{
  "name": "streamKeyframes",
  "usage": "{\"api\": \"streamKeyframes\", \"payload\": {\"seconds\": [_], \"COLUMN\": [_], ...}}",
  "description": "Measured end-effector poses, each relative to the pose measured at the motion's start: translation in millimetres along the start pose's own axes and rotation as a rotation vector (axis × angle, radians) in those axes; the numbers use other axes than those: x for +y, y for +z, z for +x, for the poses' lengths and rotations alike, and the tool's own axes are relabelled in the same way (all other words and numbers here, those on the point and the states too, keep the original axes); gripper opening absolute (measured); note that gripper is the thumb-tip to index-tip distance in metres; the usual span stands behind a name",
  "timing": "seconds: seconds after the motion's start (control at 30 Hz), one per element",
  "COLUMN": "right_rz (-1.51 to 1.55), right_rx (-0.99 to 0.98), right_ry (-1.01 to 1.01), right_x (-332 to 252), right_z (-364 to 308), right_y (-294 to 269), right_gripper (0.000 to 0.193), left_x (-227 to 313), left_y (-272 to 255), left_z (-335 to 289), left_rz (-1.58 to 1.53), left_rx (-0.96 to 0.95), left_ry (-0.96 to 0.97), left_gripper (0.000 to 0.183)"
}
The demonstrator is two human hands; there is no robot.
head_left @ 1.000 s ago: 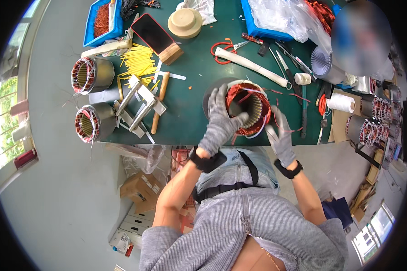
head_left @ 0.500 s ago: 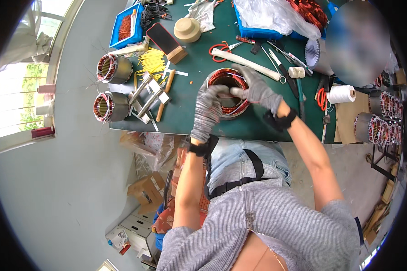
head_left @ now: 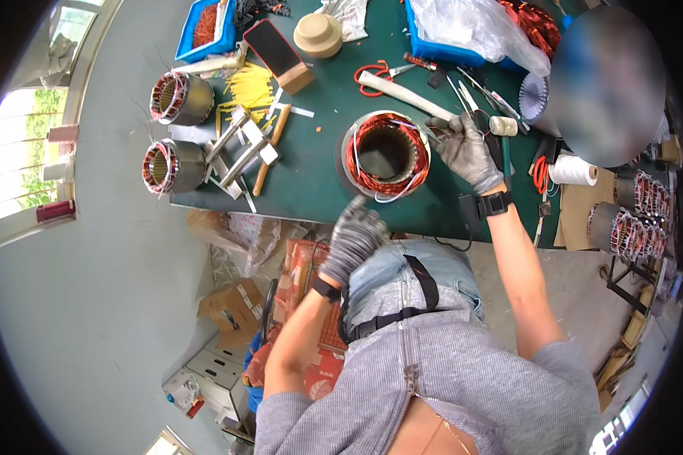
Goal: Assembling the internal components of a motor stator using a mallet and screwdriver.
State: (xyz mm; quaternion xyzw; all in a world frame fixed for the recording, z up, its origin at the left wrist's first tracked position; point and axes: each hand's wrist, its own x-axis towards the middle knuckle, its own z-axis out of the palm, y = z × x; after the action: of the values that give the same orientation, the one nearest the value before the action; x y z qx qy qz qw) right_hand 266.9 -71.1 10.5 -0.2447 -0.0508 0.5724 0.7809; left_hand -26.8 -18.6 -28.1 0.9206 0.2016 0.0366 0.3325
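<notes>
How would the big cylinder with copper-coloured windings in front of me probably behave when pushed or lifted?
The cylinder is probably heavy for its size, since its body looks metallic. It stands with its opening up, so a push would likely slide it rather than roll it. Its windings lie exposed at the rim, so they might get scratched.

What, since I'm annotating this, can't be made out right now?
In the head view:
Left grey-gloved hand: blur obscures whether it touches the round metal stator with red-orange wire windings.
Right grey-gloved hand: hides what, if anything, it grips.
Stator's inner bottom: lost in shadow.
Right-hand blue rectangular plastic tray: cut off by the top edge, its contents partly covered by a crumpled transparent plastic bag.
</notes>
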Motion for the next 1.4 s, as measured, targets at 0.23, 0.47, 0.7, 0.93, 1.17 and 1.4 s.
{"api": "streamKeyframes", "payload": {"seconds": [0.23,0.47,0.7,0.93,1.17,1.4], "right_rz": [0.201,0.404,-1.365,-2.074,-1.565,-1.379], "right_rx": [0.442,0.313,0.969,1.053,0.864,0.266], "right_ry": [0.086,0.194,-0.152,-0.024,0.260,0.009], "right_x": [34.3,46.9,-44.0,-34.7,-107.6,-156.8], "right_z": [-34.6,-98.5,-163.3,-182.4,-165.8,-161.9], "right_y": [-24.2,-2.6,-109.2,-145.2,-68.5,86.8], "right_gripper": [0.043,0.039,0.024,0.063,0.036,0.032], "left_x": [2.8,58.4,-25.6,21.7,-19.8,61.5], "left_y": [-114.8,-90.9,-101.5,-115.5,-84.1,-163.8], "left_z": [-3.4,69.5,111.0,70.3,29.8,17.3], "left_rz": [-0.060,-0.194,0.076,0.187,0.267,-0.236], "left_rx": [-0.113,0.631,0.443,0.118,0.367,0.284], "left_ry": [0.088,-0.286,0.146,-0.141,-0.044,-0.248], "left_gripper": [0.034,0.026,0.054,0.096,0.119,0.041]}}
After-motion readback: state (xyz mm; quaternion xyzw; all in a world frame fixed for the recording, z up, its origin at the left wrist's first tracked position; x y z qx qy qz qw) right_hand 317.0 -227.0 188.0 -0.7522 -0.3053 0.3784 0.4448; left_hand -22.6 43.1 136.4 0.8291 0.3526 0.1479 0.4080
